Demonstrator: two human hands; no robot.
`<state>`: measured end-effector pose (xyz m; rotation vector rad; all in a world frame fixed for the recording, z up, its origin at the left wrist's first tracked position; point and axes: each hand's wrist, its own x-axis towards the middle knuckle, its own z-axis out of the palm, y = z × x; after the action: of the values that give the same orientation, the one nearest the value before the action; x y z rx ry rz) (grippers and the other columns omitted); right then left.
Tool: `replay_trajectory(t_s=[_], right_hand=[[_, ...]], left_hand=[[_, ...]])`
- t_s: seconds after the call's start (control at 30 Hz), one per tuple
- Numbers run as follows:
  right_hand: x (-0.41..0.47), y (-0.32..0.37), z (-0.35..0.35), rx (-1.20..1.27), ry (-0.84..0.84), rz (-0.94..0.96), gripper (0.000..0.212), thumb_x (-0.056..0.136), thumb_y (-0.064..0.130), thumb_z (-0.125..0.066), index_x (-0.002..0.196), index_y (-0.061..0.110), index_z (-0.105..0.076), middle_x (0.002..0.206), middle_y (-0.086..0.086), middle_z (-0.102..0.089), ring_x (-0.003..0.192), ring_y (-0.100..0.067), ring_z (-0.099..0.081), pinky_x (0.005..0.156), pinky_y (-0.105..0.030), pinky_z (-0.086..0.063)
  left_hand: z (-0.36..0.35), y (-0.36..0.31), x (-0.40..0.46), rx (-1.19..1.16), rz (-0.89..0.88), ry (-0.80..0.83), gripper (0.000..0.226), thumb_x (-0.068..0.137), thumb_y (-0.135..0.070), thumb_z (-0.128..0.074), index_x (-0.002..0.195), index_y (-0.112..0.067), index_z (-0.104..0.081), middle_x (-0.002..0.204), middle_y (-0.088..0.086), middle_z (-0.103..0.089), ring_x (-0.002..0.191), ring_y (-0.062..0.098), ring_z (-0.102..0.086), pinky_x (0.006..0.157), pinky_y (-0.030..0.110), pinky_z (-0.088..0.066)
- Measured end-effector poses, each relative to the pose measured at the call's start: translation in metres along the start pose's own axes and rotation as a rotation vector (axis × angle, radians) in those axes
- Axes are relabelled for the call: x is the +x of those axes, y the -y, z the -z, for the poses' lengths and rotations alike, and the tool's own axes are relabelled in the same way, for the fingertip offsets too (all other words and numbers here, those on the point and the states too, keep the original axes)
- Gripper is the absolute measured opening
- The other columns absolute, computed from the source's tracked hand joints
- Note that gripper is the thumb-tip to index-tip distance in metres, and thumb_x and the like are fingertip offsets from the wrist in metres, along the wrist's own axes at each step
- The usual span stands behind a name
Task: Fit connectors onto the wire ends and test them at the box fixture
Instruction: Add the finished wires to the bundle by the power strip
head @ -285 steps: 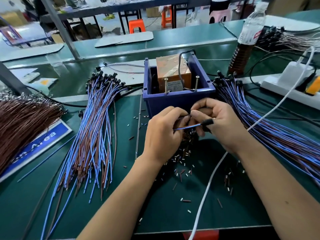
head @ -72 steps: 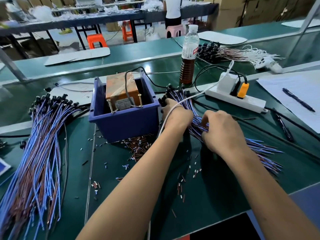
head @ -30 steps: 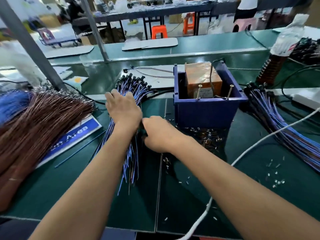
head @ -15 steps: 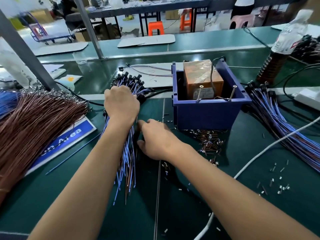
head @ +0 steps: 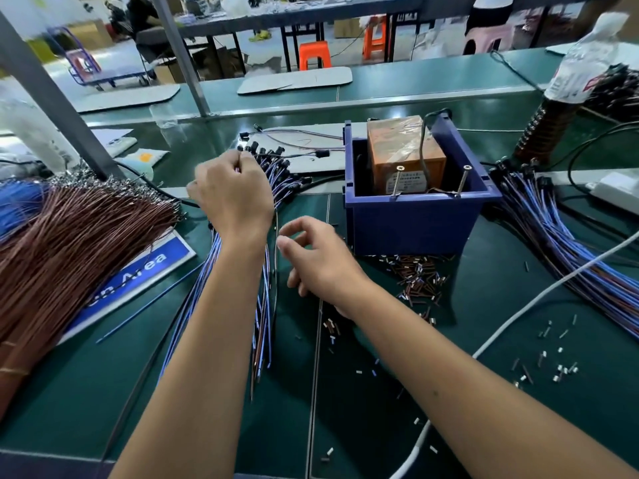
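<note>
A bundle of blue and brown wires [head: 264, 326] with black connector ends [head: 276, 160] lies left of the blue box fixture [head: 415, 226]. My left hand [head: 231, 198] is over the bundle's connector end, fingers curled, pinching a wire there. One thin wire [head: 275, 271] runs down from under that hand. My right hand [head: 318, 261] hovers just right of this wire, thumb and fingers loosely curled, with nothing visibly held. The box holds an orange-brown block [head: 404, 150] and two upright screws [head: 397, 181]. A pile of small loose connectors [head: 418, 278] lies in front of the box.
A second wire bundle [head: 553, 243] fans out right of the box. A big brown wire bundle [head: 69, 243] covers a blue sign [head: 138, 274] at the left. A white cable [head: 553, 285], a bottle [head: 560, 108] and a power strip [head: 619, 191] are on the right.
My left hand has moved up the bundle to its connector ends and curled tighter. My right hand has come off the bundle and lifted slightly to the right.
</note>
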<state>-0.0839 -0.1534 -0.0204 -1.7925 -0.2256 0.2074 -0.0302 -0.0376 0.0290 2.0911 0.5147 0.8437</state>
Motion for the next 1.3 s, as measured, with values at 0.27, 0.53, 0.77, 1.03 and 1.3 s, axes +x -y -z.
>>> replay_trajectory(t_s=[0.27,0.53,0.77,1.03,1.3], right_hand=[[-0.009,0.032,-0.007,0.359,0.044,0.068,0.048,0.111,0.041,-0.042,0.153,0.018,-0.04,0.104,0.021,-0.064,0.1,0.01,-0.059,0.103,-0.032,-0.049],[-0.015,0.042,0.04,0.192,-0.096,0.205,0.017,0.108,0.016,-0.055,0.106,0.005,-0.068,0.063,-0.002,-0.058,0.042,-0.008,-0.042,0.043,-0.024,-0.038],[-0.042,0.026,0.12,-0.201,-0.114,0.221,0.022,0.105,0.018,-0.06,0.091,0.013,-0.076,0.055,0.003,-0.056,0.044,-0.005,-0.039,0.045,-0.017,-0.032],[-0.057,0.005,0.144,-0.007,-0.135,0.082,0.026,0.108,0.016,-0.057,0.091,0.008,-0.075,0.055,0.003,-0.051,0.047,-0.009,-0.036,0.043,-0.017,-0.029],[-0.06,-0.023,0.169,-0.089,-0.094,0.041,0.014,0.101,0.012,-0.066,0.092,0.007,-0.076,0.063,-0.005,-0.068,0.044,-0.007,-0.041,0.045,-0.016,-0.033]], left_hand=[[0.015,-0.036,-0.004,-1.045,0.525,0.332,0.026,0.106,-0.019,-0.035,0.08,-0.02,-0.037,0.071,0.011,-0.073,0.041,0.014,-0.04,0.04,0.018,-0.029],[0.021,-0.059,-0.018,-1.567,0.504,0.443,0.033,0.106,-0.039,-0.044,0.085,-0.015,-0.051,0.062,-0.001,-0.042,0.049,0.011,-0.028,0.05,0.023,-0.023],[0.034,-0.054,-0.017,-1.576,0.366,0.385,0.033,0.096,-0.025,-0.037,0.098,-0.005,-0.063,0.07,0.005,-0.049,0.06,0.017,-0.042,0.061,0.028,-0.035],[0.006,-0.052,-0.054,-1.479,0.497,0.344,0.049,0.105,-0.032,-0.026,0.075,-0.009,-0.058,0.052,0.002,-0.046,0.048,0.018,-0.045,0.055,0.026,-0.035],[0.0,-0.035,-0.029,-1.403,0.726,0.078,0.062,0.109,-0.051,-0.021,0.067,-0.014,-0.048,0.051,-0.004,-0.027,0.041,0.013,-0.019,0.045,0.019,-0.016]])
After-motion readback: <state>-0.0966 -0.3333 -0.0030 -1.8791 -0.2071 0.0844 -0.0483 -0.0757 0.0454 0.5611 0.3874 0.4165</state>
